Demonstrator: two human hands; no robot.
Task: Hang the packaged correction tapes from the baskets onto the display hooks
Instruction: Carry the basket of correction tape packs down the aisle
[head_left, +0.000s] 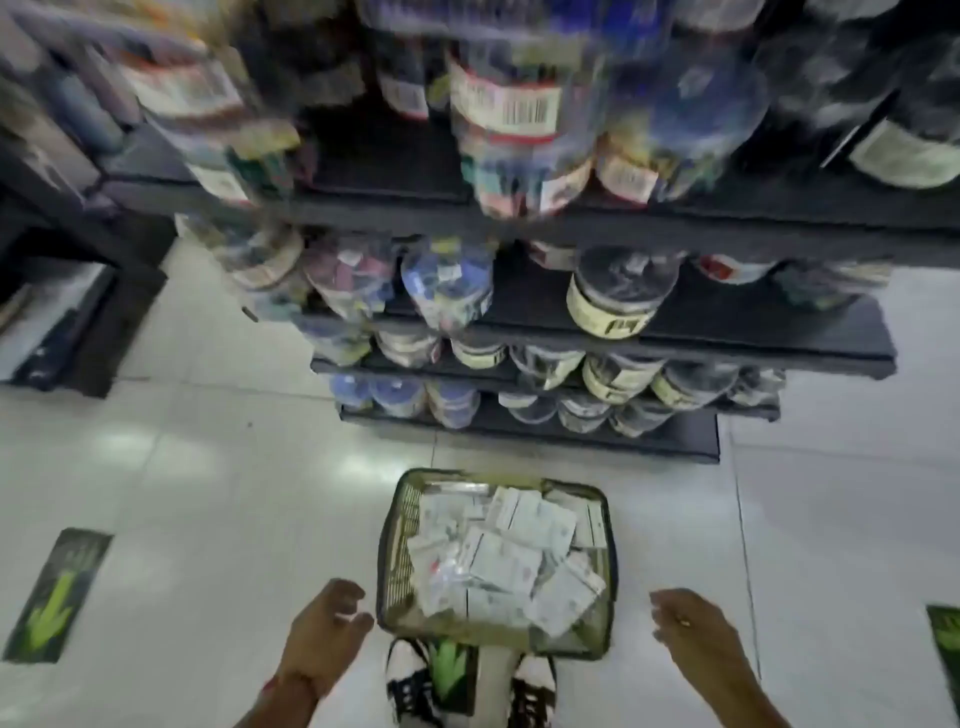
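Observation:
A dark mesh basket (390, 561) stands on the floor right in front of my feet, filled with several white packaged correction tapes (506, 551) lying in a loose pile. My left hand (324, 629) hovers just left of the basket's near corner, fingers loosely curled and holding nothing. My right hand (691, 631) hangs to the right of the basket, a short gap away, fingers relaxed and empty. No display hooks are visible in this blurred view.
A black shelving unit (597, 348) with clear jars of small goods rises directly behind the basket. A second dark fixture (78, 312) stands at the left. Green arrow stickers (57, 597) mark the white tiled floor; my shoes (410, 680) touch the basket's near edge.

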